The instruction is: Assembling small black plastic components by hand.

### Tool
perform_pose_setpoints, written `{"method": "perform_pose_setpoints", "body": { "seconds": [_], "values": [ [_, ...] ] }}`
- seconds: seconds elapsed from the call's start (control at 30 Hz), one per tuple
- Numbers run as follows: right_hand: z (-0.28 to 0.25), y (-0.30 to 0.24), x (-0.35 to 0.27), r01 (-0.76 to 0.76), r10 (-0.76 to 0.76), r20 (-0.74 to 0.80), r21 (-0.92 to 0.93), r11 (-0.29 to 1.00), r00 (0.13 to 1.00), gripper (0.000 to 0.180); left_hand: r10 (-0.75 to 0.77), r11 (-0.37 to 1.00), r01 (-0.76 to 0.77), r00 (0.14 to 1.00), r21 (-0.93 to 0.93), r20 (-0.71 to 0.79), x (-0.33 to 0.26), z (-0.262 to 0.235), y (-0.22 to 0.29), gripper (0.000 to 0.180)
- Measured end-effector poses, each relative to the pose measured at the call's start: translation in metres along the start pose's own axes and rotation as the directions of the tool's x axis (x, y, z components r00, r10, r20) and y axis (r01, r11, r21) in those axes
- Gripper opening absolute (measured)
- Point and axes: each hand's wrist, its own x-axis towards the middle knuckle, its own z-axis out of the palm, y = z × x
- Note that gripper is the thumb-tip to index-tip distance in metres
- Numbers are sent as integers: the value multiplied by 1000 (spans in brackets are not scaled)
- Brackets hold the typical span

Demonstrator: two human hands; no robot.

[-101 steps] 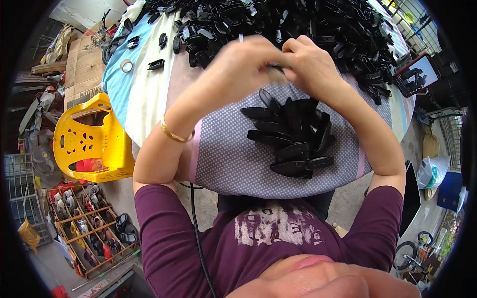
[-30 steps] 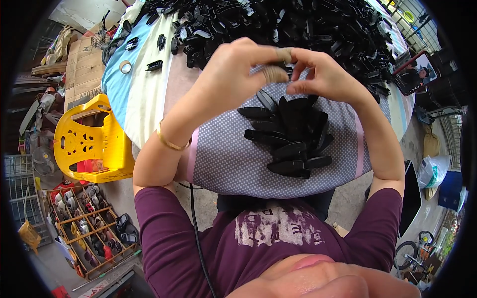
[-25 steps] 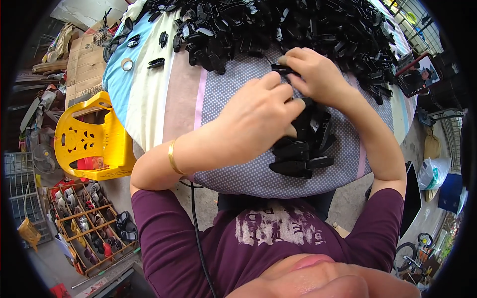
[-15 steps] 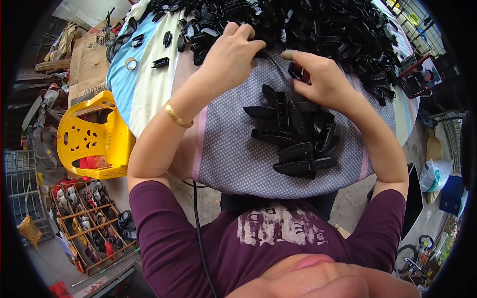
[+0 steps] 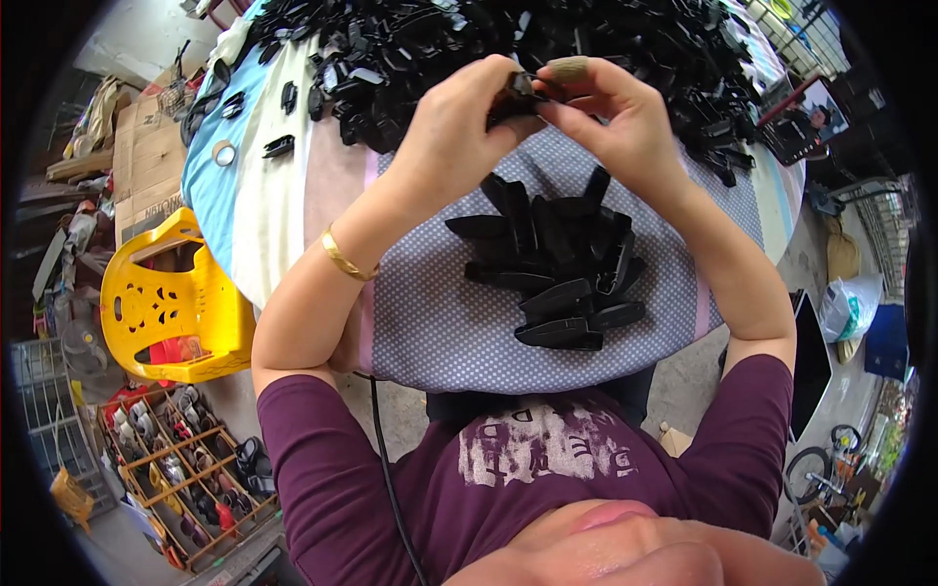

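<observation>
Head view: rounded tabletop [image 5: 625, 363], dressed in striped cloth [image 5: 420, 303] of pale blue, cream and beige, with a grey, white-dotted panel edged in pink nearest the body. Across the far side, a dense heap of black pieces [image 5: 625, 54]; on the dotted panel, a smaller pile [image 5: 557, 259], overlapping, pointing various ways. Toward the left edge, a few strays and a tape roll [image 5: 224, 153] on the cloth.

Around it: concrete floor [image 5: 399, 408], yellow chair [image 5: 166, 308] at left, wooden shoe rack [image 5: 186, 474] below that, cardboard [image 5: 151, 161] behind. At right, phone [image 5: 819, 109] with lit screen, white plastic bag [image 5: 848, 308], bicycle [image 5: 811, 474].

Materials: pieces smooth, apparently plastic, narrow and tapered, some with glossy highlights. Chair back pierced with rounded cut-outs. Rack slatted into compartments.

Left hand [image 5: 459, 117]: clamped on a black piece [image 5: 516, 96], raised between both hands above the near edge of the heap. Right hand [image 5: 625, 117]: tan wrap [image 5: 567, 68] on one finger, thumb and fingers at the same piece; cannot tell whether pinched tight, fingertips too dark.
</observation>
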Motion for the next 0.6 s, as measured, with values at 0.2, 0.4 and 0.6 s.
{"method": "perform_pose_setpoints", "body": {
  "seconds": [0.2,0.4,0.6],
  "values": [
    [3,3,-1,-57,54,27,113,992,998,30,141,989,-144,988,-41,-65,0,0,-3,45],
    [-1,-4,-1,192,-229,-37,-424,885,973,29,95,988,-88,994,123,-54,-2,1,-10,57],
    [-5,0,6,75,-44,-263,111,991,964,29,42,990,-33,997,139,-58,-3,-1,-27,47]
  ]
}}
